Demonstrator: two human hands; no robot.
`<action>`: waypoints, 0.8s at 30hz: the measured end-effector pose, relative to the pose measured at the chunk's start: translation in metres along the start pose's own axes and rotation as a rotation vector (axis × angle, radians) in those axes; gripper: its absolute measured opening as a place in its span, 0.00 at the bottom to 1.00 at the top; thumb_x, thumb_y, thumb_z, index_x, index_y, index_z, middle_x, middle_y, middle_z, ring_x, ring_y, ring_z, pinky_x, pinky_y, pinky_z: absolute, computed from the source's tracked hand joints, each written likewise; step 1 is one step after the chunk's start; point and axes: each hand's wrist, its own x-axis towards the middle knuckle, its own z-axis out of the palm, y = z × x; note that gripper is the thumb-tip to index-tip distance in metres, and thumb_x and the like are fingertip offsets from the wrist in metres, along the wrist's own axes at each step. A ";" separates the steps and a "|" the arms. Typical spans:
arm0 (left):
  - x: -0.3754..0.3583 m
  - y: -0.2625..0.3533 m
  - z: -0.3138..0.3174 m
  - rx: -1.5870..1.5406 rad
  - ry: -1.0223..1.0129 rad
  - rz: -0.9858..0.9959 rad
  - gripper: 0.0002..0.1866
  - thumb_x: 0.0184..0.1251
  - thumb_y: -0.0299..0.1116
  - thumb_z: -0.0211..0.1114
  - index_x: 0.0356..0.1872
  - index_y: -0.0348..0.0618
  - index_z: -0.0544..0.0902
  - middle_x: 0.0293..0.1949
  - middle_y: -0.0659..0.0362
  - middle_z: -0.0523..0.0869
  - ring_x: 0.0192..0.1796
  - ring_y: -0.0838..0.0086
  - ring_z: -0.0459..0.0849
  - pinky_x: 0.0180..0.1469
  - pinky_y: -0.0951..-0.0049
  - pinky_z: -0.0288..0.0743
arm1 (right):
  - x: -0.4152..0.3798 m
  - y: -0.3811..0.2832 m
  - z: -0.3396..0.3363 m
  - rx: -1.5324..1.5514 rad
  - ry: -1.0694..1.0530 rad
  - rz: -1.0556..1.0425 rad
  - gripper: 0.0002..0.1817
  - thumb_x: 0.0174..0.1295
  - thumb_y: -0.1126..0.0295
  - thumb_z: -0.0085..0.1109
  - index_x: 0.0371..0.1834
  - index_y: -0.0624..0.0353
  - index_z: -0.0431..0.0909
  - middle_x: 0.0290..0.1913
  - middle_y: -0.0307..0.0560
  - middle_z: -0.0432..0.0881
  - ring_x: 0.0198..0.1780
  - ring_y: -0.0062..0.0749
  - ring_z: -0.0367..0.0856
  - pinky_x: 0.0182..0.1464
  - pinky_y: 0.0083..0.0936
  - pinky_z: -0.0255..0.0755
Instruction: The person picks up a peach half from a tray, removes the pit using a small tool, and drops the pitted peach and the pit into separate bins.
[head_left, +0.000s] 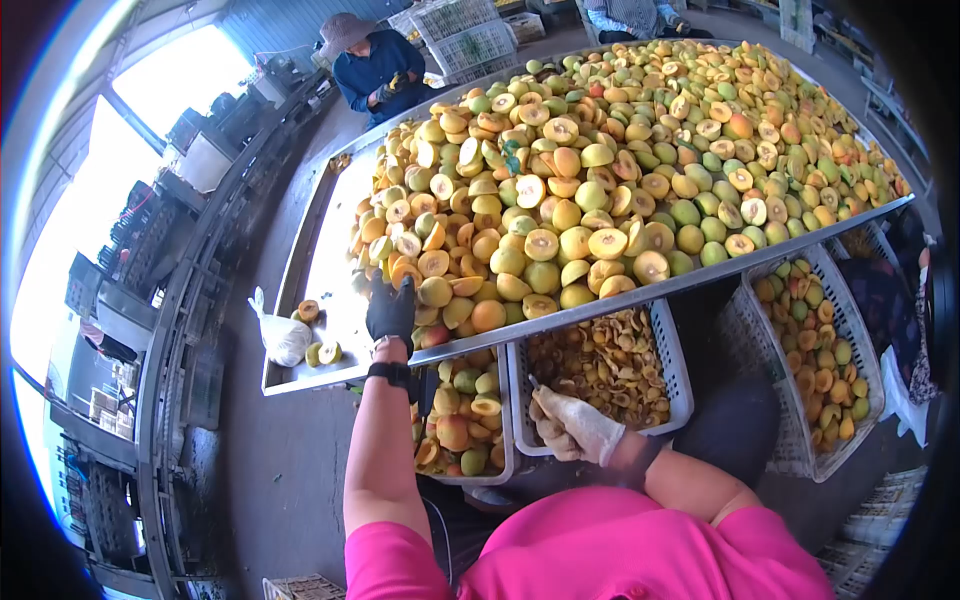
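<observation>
Curling loosely, the right hand (577,425) in its pale glove is hanging over the near rim of the middle crate (668,345). A thin dark thing, perhaps a small blade, is poking out by the thumb, but it is too small to be sure of, and whether the fingers are closing on anything cannot be told. That crate is holding what look like pits and scraps. The left hand (391,310), in a dark glove with a black band at the wrist, is reaching up over the table's near edge, fingers spread on the fruit at the foot of the pile (560,190); whether it is actually gripping a piece is not showing.

Just under that arm, the left crate (462,420) is filling with halved and whole fruit. Further right, a third crate (815,350) is sitting with more.

On the metal table (330,215), the heap of peach-like fruit is leaning right up to the front lip. Judging from that, pulling a piece from the bottom could set neighbours rolling off the edge, either into the scrap crate or onto the floor. If that is a blade in the right hand, working so close to the other forearm is risking a nick. A white bag (281,335) and loose halves are lying at the table's bare corner.

Beyond the pile, another person (372,62) in a hat and blue top is working at the far side.
</observation>
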 end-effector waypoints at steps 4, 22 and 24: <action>0.007 0.003 0.008 0.123 0.059 0.143 0.34 0.62 0.45 0.72 0.69 0.48 0.74 0.59 0.44 0.84 0.62 0.50 0.82 0.62 0.55 0.76 | 0.000 0.000 0.007 -0.126 0.050 -0.061 0.23 0.79 0.40 0.39 0.40 0.46 0.70 0.21 0.29 0.61 0.13 0.14 0.54 0.15 0.17 0.47; -0.172 0.039 0.012 -1.772 -0.477 -0.092 0.23 0.74 0.36 0.56 0.66 0.37 0.73 0.64 0.45 0.79 0.69 0.53 0.76 0.75 0.50 0.66 | 0.006 0.006 0.005 -0.854 0.168 -0.740 0.12 0.79 0.63 0.48 0.51 0.61 0.74 0.28 0.44 0.76 0.24 0.34 0.77 0.25 0.30 0.70; -0.191 0.043 0.022 -1.893 -0.528 -0.127 0.25 0.77 0.37 0.55 0.70 0.38 0.70 0.67 0.45 0.77 0.69 0.53 0.75 0.74 0.53 0.67 | 0.009 0.005 -0.001 -1.164 0.261 -0.996 0.11 0.77 0.66 0.50 0.51 0.62 0.75 0.34 0.50 0.79 0.32 0.43 0.81 0.31 0.35 0.74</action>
